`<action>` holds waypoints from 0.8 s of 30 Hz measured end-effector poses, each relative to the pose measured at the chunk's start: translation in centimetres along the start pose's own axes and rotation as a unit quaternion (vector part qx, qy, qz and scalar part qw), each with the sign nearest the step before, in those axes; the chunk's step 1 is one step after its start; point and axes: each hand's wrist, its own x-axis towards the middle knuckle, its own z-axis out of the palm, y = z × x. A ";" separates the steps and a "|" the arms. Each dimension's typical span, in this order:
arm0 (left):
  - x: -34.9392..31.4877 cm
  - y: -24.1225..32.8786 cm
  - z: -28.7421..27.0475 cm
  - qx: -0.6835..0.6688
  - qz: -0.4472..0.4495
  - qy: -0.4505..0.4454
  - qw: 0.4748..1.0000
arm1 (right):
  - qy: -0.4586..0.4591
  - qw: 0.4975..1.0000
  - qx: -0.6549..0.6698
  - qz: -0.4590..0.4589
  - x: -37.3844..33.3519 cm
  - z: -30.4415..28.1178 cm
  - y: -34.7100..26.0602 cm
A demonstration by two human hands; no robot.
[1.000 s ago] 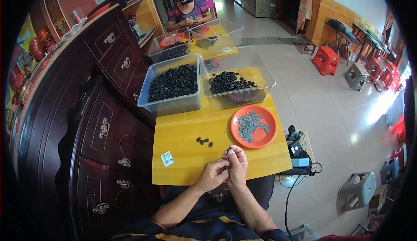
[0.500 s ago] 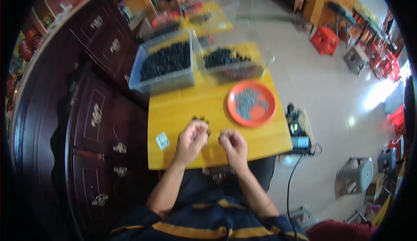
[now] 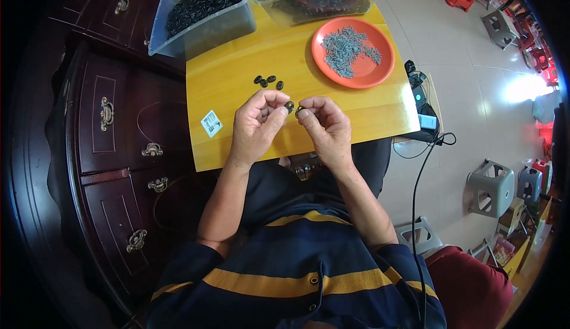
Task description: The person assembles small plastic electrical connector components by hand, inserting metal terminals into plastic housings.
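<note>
Hands have drawn back from the yellow wooden tabletop (image 3: 356, 115) and come together just above its near edge; half a second ago they lay flat and apart on the surface, the left one beside the loose pieces. Now the left hand (image 3: 256, 124) pinches a small dark oval piece (image 3: 289, 106) between thumb and forefinger, fingers narrowed onto it. The right hand (image 3: 323, 124) meets it with its fingertips closed on something tiny at the point of contact, so the work looks to have passed from picking up to fitting two small parts together.

Four more dark oval pieces (image 3: 267, 81) lie loose on the tabletop just beyond the left hand. Farther off sits a round orange plastic plate (image 3: 380, 71) carrying a heap of thin grey slivers (image 3: 347, 47), and behind it two clear plastic bins (image 3: 196, 35) of black pieces. A small white printed sticker (image 3: 211, 122) lies near the left edge.

What the right fingers hold is too small to make out. Both bins are cut off by the top of the view, and the dark carved wooden cabinet (image 3: 113, 139) on the left fades into shadow.
</note>
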 end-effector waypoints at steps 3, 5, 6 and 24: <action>-0.2 -0.1 -0.1 -0.005 0.003 0.004 1.000 | -0.002 1.000 -0.002 0.003 -0.3 0.2 0.0; -0.2 -0.5 -0.3 0.008 -0.002 -0.018 1.000 | -0.009 1.000 -0.015 -0.008 -0.3 0.4 -0.1; -0.3 -0.5 -0.4 0.008 -0.001 -0.018 1.000 | -0.009 1.000 -0.015 -0.009 -0.3 0.4 -0.1; -0.3 -0.6 -0.1 -0.020 -0.007 0.011 1.000 | -0.010 0.999 -0.037 0.004 0.0 0.2 0.2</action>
